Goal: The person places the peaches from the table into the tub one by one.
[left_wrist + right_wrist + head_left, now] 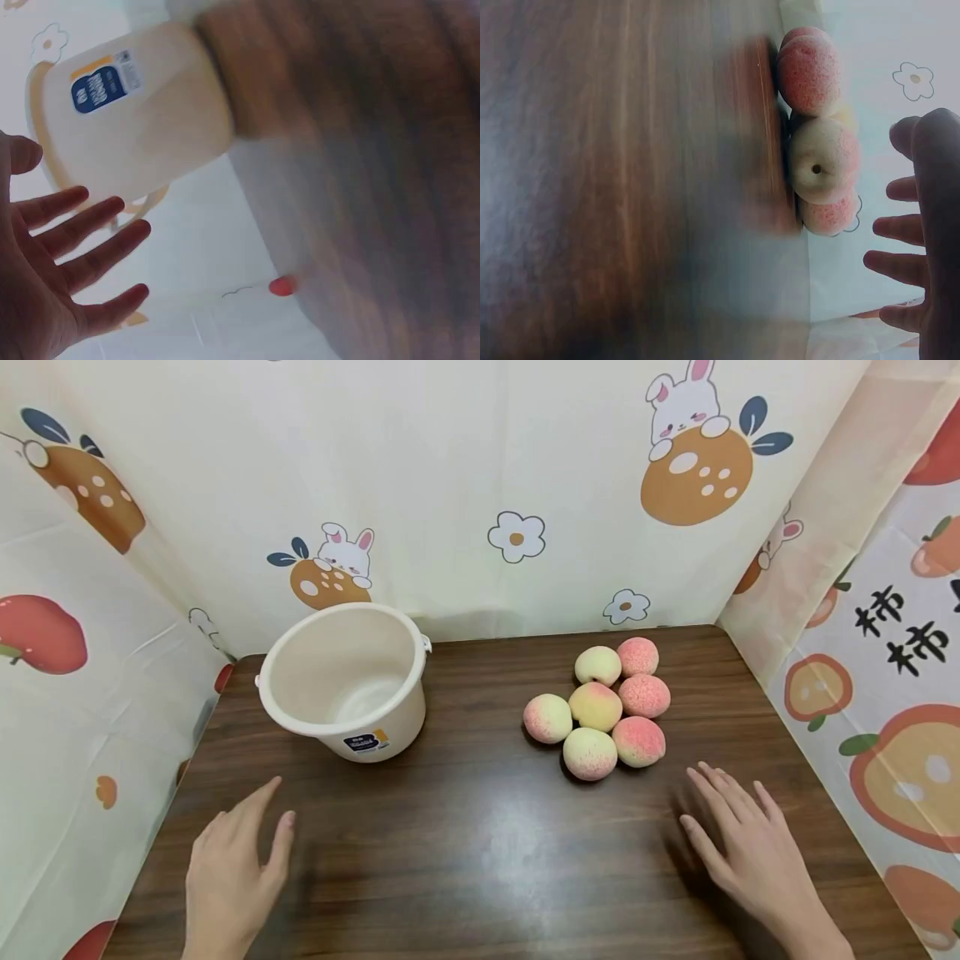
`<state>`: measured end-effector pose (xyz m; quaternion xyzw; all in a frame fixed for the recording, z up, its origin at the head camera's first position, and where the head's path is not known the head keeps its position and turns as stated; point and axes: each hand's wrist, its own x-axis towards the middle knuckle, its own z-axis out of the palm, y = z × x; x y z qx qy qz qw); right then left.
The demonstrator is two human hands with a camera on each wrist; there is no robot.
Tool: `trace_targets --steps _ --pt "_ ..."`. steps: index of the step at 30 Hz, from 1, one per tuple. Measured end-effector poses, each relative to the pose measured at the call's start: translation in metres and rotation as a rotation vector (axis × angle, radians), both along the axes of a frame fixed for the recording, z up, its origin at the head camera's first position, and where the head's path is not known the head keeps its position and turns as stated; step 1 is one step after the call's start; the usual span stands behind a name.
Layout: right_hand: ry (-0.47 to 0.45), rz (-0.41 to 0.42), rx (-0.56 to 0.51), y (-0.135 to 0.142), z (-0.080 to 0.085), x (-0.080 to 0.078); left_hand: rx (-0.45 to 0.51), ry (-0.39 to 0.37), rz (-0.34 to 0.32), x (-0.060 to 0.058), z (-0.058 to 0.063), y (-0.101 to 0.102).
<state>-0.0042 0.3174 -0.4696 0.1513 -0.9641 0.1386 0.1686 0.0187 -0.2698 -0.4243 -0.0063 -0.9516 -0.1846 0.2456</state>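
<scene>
A cream plastic bucket (401, 727) with a blue and orange label stands upright at the back left of the table, its inside bare. To the right of it lie several pink and yellow peaches (596, 707) in a close cluster. My left hand (236, 864) is held in front of the bucket, fingers spread and holding nothing; the left wrist view shows the bucket's side (150, 127) beyond the fingertips. My right hand (750, 843) hovers over the table in front and to the right of the peaches, fingers apart, nothing in them. The right wrist view shows some peaches (825, 161) beyond it.
The dark wood-grain table (465, 860) reaches a cream cloth backdrop (450, 468) printed with rabbits and flowers at its back edge. Fruit-printed cloths (885, 693) hang along the right and left sides.
</scene>
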Motion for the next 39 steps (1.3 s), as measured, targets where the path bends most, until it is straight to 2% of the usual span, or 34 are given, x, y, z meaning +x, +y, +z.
trace_targets --steps 4,8,13,17,20,23,28,30,33,39 --pt "0.053 0.011 -0.008 -0.004 0.003 -0.005 0.133 -0.026 0.063 -0.007 0.01 -0.001" --pt "0.054 0.013 -0.016 -0.007 0.005 -0.01 0.265 -0.082 0.119 -0.015 0.016 0.001" --pt "0.044 0.031 -0.037 -0.011 0.008 -0.017 0.422 -0.097 0.146 -0.026 0.022 0.006" --pt "0.039 0.039 -0.036 -0.015 0.01 -0.02 0.656 -0.113 0.134 -0.034 0.028 0.009" --pt "0.047 0.043 -0.039 -0.018 0.011 -0.021 0.945 -0.119 0.098 -0.041 0.034 0.011" --pt "0.063 0.046 -0.049 -0.021 0.012 -0.021 1.238 -0.115 0.035 -0.048 0.039 0.011" --pt "0.071 0.051 -0.062 -0.024 0.013 -0.025 1.552 -0.137 -0.163 -0.056 0.044 0.008" --pt "0.07 0.058 -0.064 -0.026 0.012 -0.027 1.641 -0.155 -0.222 -0.059 0.045 0.007" --pt "0.071 0.069 -0.064 -0.029 0.012 -0.03 1.733 -0.178 -0.264 -0.063 0.046 0.009" --pt "0.074 0.08 -0.064 -0.032 0.01 -0.032 1.791 -0.181 -0.24 -0.071 0.049 0.017"
